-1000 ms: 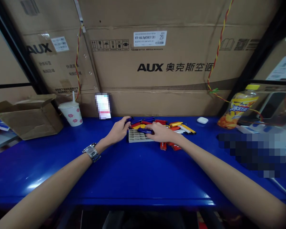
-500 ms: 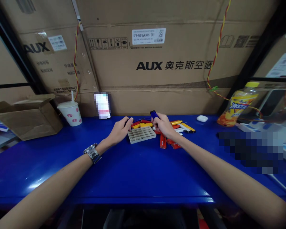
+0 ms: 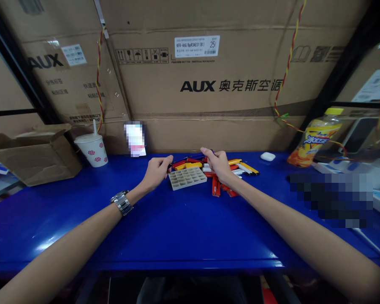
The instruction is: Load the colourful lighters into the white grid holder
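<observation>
My left hand [image 3: 156,171] is closed with the thumb on top, around what looks like a dark lighter; only its end [image 3: 169,166] shows. My right hand [image 3: 221,165] is closed in a similar way on a blue lighter, mostly hidden by the fingers, with the thumb raised at its top. Between the hands sits a pale tray [image 3: 190,178] divided into small square compartments, which look bare. Behind the tray and under my right hand lies a loose pile of lighters in red [image 3: 215,186], yellow [image 3: 193,165], white and blue.
On the blue table [image 3: 177,228] stand an open cardboard box [image 3: 41,156], a paper cup with a straw [image 3: 93,150] and a lit phone [image 3: 135,139]. A white earbud case [image 3: 267,156] and a drink bottle [image 3: 315,137] are at right. A large carton [image 3: 240,126] closes off the back.
My left hand has moved slightly left, away from the tray. My right hand has turned, so the blue lighter is now mostly hidden and the thumb sticks up. Tray and pile stay put.
</observation>
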{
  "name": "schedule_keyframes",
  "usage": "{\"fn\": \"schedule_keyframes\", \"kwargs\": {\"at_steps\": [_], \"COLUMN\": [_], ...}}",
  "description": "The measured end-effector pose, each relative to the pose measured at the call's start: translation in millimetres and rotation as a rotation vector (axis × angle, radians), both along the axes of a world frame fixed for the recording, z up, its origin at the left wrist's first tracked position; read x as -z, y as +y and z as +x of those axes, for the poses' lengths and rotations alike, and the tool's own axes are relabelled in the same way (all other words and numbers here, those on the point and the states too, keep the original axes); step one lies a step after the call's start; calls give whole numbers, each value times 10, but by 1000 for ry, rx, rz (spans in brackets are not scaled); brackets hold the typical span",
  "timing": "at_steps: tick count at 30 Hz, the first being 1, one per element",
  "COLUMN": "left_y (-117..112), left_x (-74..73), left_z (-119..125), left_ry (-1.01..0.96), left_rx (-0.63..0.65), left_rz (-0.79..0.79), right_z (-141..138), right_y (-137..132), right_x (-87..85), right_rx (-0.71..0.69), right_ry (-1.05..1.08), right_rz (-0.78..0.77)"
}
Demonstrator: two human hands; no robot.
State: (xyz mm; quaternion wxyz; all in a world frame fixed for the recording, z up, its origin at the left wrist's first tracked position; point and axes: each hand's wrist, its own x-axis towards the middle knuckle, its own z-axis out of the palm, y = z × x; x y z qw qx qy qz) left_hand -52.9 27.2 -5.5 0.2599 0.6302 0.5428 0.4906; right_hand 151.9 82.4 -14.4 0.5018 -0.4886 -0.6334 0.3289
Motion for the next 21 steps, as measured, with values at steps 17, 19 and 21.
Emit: {"fn": "schedule_keyframes", "kwargs": {"at_steps": [17, 19, 21], "left_y": [8, 2, -4], "left_x": [-29, -30, -33], "left_z": [25, 29, 33], "left_ry": [-231, -225, -216], "left_rx": [21, 28, 27], "left_rz": [-54, -60, -72], "right_z": [-56, -53, -49], "right_y": [-4, -2, -5], "right_x": [55, 59, 59], "right_rx": [18, 17, 4], "right_ry": [-22, -19, 3], "right_rz": [85, 82, 76]}}
